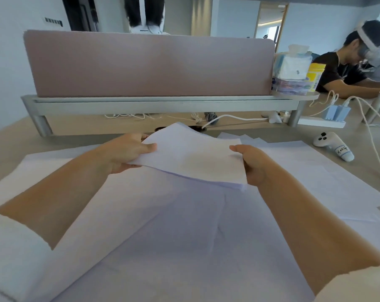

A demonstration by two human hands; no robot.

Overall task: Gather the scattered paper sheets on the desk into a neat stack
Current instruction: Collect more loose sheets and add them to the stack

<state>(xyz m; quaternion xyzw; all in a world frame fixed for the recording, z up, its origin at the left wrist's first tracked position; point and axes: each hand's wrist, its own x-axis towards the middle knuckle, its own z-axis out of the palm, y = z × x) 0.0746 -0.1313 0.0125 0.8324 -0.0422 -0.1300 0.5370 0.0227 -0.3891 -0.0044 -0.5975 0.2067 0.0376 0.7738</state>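
White paper bundle point(193, 158) pinched at opposite edges, left hand point(123, 152) and right hand point(252, 164), thumbs on top; raised over loose sheets point(163, 225), likely for squaring.

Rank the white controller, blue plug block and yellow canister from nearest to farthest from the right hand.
1. White controller, on the desk right of the right hand.
2. Blue plug block, farther back right.
3. Yellow canister, up on the shelf.
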